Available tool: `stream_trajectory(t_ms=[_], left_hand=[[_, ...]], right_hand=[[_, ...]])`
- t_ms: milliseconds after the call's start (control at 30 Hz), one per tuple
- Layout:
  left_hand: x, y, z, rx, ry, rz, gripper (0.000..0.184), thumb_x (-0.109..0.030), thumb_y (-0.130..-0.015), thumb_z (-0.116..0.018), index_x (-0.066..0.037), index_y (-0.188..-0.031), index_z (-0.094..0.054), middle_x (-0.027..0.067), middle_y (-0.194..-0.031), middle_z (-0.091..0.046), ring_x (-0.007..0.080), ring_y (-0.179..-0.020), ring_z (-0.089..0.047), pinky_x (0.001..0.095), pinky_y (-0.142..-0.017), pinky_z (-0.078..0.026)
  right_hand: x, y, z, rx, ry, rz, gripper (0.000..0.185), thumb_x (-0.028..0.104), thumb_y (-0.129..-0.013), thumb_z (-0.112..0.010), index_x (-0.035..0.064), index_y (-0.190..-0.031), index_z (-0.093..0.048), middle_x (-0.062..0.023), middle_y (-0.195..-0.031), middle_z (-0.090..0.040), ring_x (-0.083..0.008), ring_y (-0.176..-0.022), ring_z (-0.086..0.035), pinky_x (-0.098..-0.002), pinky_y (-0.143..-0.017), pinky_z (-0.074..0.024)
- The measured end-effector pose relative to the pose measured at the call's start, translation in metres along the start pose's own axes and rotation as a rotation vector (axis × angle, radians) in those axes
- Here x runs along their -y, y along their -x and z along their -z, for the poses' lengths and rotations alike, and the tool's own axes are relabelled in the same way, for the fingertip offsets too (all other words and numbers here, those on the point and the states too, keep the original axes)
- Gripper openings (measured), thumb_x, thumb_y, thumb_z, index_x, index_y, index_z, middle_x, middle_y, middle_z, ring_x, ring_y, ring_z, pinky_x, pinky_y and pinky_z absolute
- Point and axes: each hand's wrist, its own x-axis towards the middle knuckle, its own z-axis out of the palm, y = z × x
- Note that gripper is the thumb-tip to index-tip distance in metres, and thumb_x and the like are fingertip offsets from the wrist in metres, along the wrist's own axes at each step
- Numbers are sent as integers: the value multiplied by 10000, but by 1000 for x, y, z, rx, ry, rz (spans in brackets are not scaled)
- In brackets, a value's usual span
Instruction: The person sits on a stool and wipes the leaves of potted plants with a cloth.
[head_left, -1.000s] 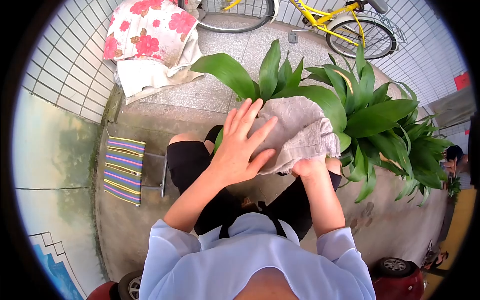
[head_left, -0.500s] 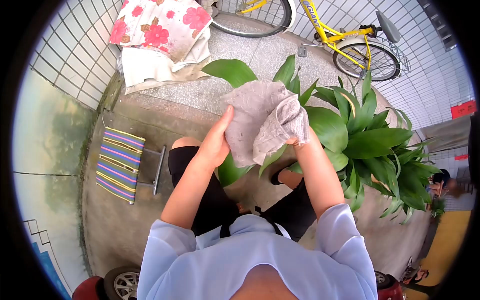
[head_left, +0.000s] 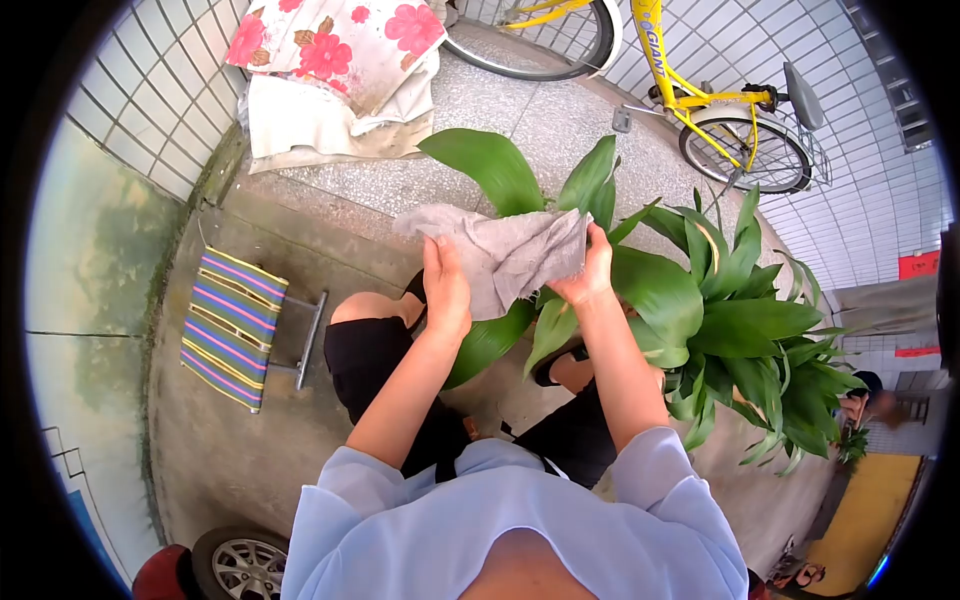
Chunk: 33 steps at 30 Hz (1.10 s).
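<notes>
Left hand (head_left: 447,290) and right hand (head_left: 586,270) are apart, each gripping one side of a crumpled, rough-edged grey cloth (head_left: 510,255) amid broad, glossy, pointed leaves (head_left: 655,295).

My view: bright, diffuse outdoor daylight.
Tiled wall (head_left: 870,180) strongly bowed at edge; corners black; my hands (head_left: 448,290) fairly sharp.

Greyish cloth (head_left: 515,255) in the middle, green leaves (head_left: 755,325) at three o'clock! Multicolour-striped stool (head_left: 238,322) at nine, red-flowered white sheet (head_left: 372,55) at eleven!
</notes>
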Motion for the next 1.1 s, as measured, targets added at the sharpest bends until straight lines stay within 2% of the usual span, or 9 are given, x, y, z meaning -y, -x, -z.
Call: stream_trajectory(t_ms=[100, 233, 300, 433, 600, 700, 867, 1000, 1100], left_hand=[[15, -16, -3, -12, 43, 56, 620, -334, -1019, -354, -51, -1494, -74, 160, -1538, -153, 251, -1388, -230, 356, -1135, -171], [28, -35, -17, -124, 345, 362, 581, -219, -986, -345, -78, -1493, -100, 145, -1520, -191, 288, -1368, -252, 456, -1065, -290], [47, -48, -14, -120, 434, 484, 478, -157, -937, -330, 9, -1386, -327, 160, -1425, -359, 289, -1302, -366, 459, -997, -392], [54, -42, -7, -13, 370, 563, 411, -163, -920, -361, -20, -1298, -434, 182, -1225, -536, 296, -1095, -572, 437, -933, -485], [70, -60, -8, -39, 371, 513, 432, -263, -955, -295, -44, -1272, -490, 123, -1194, -581, 280, -1069, -591, 429, -918, -494], [57, -68, -25, 18, 413, 410, 451, -262, -960, -269, -35, -1289, -478, 140, -1227, -562, 296, -1104, -568, 450, -950, -472], [65, -109, -57, 1, 550, 388, 462, -265, -955, -294, -9, -1301, -463, 144, -1311, -513, 289, -1206, -493, 428, -1037, -383], [122, -152, -54, 303, 508, 337, 462, -247, -946, -341, 16, -1313, -438, 133, -1373, -468, 280, -1278, -424, 412, -1110, -273], [143, -166, -61, 450, 485, 444, 501, -284, -967, -357, 19, -1366, -371, 129, -1416, -415, 271, -1299, -393, 389, -1124, -244]], right_hand=[[8, -1, -13, -29, 130, 9, 612, 528, -934, -429, 10, -1250, -505, -129, -1248, -551, -280, -1151, -518, -461, -1002, -380], [-3, -21, -19, 65, 687, 286, 286, 120, -889, -632, -6, -1139, -572, -64, -1047, -628, -146, -936, -587, -295, -791, -485], [-3, -22, -35, 151, 853, 303, 237, 123, -904, -607, -10, -1099, -589, -58, -992, -636, -143, -885, -589, -306, -768, -489], [-6, -20, -52, 364, 1176, 354, 188, 85, -891, -559, -28, -1037, -597, -68, -896, -640, -135, -805, -577, -308, -737, -490], [-8, -30, -52, 503, 1505, 467, 252, 105, -815, -564, -28, -1028, -592, -200, -861, -640, -284, -790, -625, -351, -765, -490], [6, -33, -64, 511, 1521, 419, 252, 97, -817, -566, -32, -1032, -594, -172, -859, -649, -241, -794, -630, -343, -756, -493], [29, -62, -39, 214, 990, 390, 236, 101, -803, -599, -23, -1001, -632, -135, -829, -665, -160, -790, -626, -286, -732, -498], [26, -103, 14, -638, 1749, 904, 566, 235, -816, -625, -41, -1277, -447, -279, -1171, -533, -391, -950, -599, -388, -829, -500], [-4, -138, 25, -445, 1756, 682, 670, 356, -903, -473, -17, -1422, -274, -310, -1347, -358, -462, -1233, -374, -424, -1054, -314]])
